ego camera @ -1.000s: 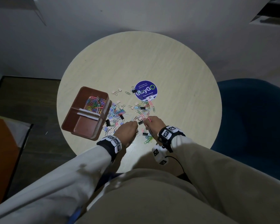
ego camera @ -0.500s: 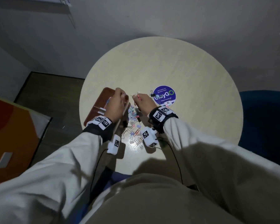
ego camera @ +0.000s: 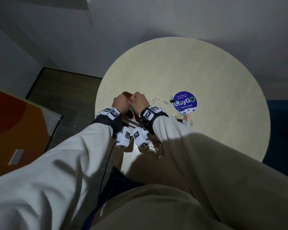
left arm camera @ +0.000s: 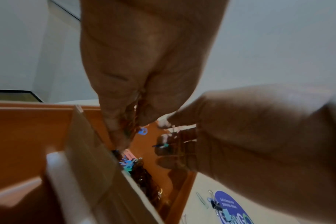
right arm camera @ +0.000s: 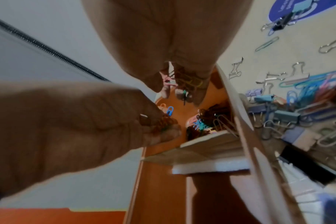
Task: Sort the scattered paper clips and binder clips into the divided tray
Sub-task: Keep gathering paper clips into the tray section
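Note:
Both hands hover close together over the far compartment of the brown divided tray (ego camera: pixel 125 94) (left arm camera: pixel 29 128) (right arm camera: pixel 159 189). My left hand (ego camera: pixel 123 99) (left arm camera: pixel 128 133) (right arm camera: pixel 163 124) pinches a small bunch of coloured paper clips (right arm camera: pixel 164 121). A second bunch of paper clips (right arm camera: pixel 188 82) sits pinched in my right hand (ego camera: pixel 136 98) (right arm camera: pixel 182 91) (left arm camera: pixel 163 145). Below them, that compartment holds a heap of sorted paper clips (right arm camera: pixel 207 116) (left arm camera: pixel 130 164) behind the white divider (right arm camera: pixel 207 145) (left arm camera: pixel 82 144). The near compartment is hidden by my wrists in the head view.
Loose paper clips and binder clips (ego camera: pixel 184 117) (right arm camera: pixel 297 106) lie on the round table (ego camera: pixel 189 63) right of the tray, near a blue sticker (ego camera: pixel 184 101). More clips (ego camera: pixel 156 146) lie under my right forearm. A blue chair (ego camera: pixel 283 130) stands at the right.
Both hands lifted off the clip pile with paper clips and moved left and away to above the tray. The head camera swung with them.

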`<state>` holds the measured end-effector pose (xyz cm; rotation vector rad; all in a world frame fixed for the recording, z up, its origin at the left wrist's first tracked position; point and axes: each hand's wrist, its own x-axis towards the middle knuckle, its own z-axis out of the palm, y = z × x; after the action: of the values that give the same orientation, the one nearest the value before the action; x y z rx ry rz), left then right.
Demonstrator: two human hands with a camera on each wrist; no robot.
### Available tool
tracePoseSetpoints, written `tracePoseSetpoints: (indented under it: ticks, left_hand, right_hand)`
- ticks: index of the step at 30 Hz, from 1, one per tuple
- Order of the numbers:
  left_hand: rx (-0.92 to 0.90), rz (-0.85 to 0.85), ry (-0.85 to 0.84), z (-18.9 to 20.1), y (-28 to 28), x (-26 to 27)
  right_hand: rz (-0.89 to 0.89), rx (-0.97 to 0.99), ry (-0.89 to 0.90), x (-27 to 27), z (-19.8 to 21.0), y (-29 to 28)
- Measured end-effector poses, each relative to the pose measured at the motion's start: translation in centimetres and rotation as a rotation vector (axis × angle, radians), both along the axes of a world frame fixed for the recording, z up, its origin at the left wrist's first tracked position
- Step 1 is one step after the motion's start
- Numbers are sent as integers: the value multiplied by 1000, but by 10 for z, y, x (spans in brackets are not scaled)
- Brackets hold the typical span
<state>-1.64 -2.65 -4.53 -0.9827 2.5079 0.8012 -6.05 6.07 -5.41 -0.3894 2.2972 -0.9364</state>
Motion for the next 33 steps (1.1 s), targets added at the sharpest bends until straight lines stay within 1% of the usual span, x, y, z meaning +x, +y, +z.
tracePoseSetpoints:
  ticks: [4, 7, 10, 13, 15, 16, 19, 22, 25, 27, 30, 33]
  left_hand:
    - [-12, -13, -59, -1, 5, 2]
    - [-25, 6, -30, -2, 10, 7]
    - [-39, 41, 96, -1, 21, 12]
    - [-157, 20, 282, 1, 43, 15]
    - [-236, -18, 383, 5, 62, 14]
    - [-248, -47, 419, 7, 72, 12]
    - [-217, -186, 477, 6, 102, 5]
    - [-160, -337, 432, -7, 126, -3]
    - [-119, -505, 336, -25, 147, -8]
    - [-131, -619, 270, -38, 159, -11]
    - [-230, -773, 161, -57, 168, -13]
    - [-301, -856, 97, -69, 170, -12]
  right_hand:
    - [128, 51, 39, 3, 2, 11]
    - [150, 10, 63, 7, 5, 21]
    - [101, -115, 100, 4, 7, 38]
    - [4, -200, 191, -4, 5, 64]
    - [-60, -182, 242, -10, -5, 87]
    - [-88, -157, 250, -14, -11, 100]
    - [-166, -46, 243, -24, -29, 142]
    - [-213, 85, 235, -29, -41, 183]
    - [-194, 203, 285, -30, -51, 212]
    - [-126, 275, 336, -29, -57, 227]
    - [37, 363, 353, -31, -63, 241]
    - [227, 470, 340, -36, -67, 247]
